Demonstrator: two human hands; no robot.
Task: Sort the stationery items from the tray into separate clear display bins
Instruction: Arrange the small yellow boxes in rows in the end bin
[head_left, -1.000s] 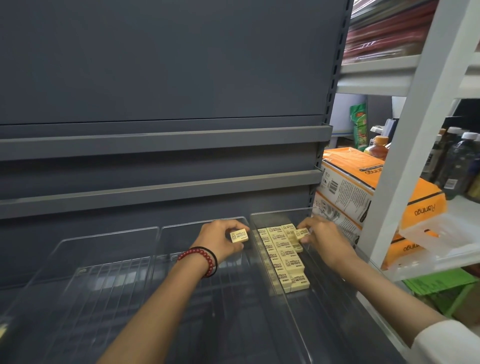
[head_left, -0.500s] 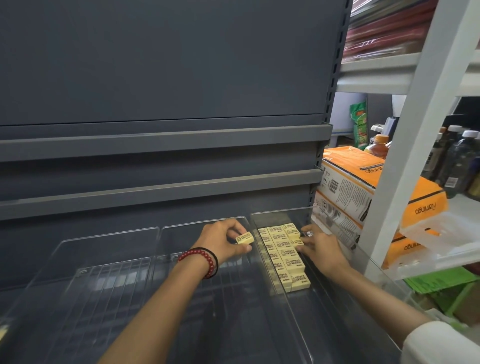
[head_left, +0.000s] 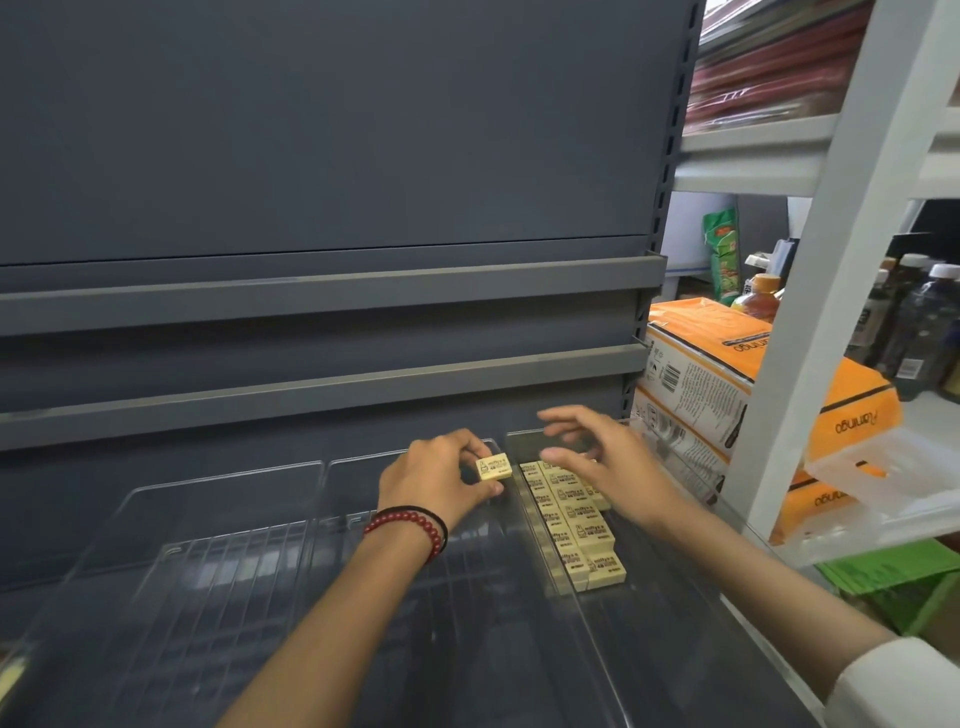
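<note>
My left hand (head_left: 441, 480) pinches one small cream eraser (head_left: 493, 466) over the back of the middle clear bin (head_left: 332, 467), close to the wall shared with the right bin. The right clear bin (head_left: 675, 623) holds several matching erasers (head_left: 576, 525) laid in two neat rows along its left wall. My right hand (head_left: 608, 457) hovers just above the back end of those rows, fingers spread and relaxed, holding nothing. It hides the rearmost erasers.
A third clear bin (head_left: 156, 499) sits at the left on the grey wire shelf. Grey shelf rails (head_left: 311, 296) run across the back panel. Orange boxes (head_left: 727, 374) stand right of the bins behind a white rack post (head_left: 831, 270), beside bottles (head_left: 924, 322).
My right hand has let go of an eraser placed in the rows, lifted off them and opened its fingers. My left hand keeps its eraser and has shifted only slightly.
</note>
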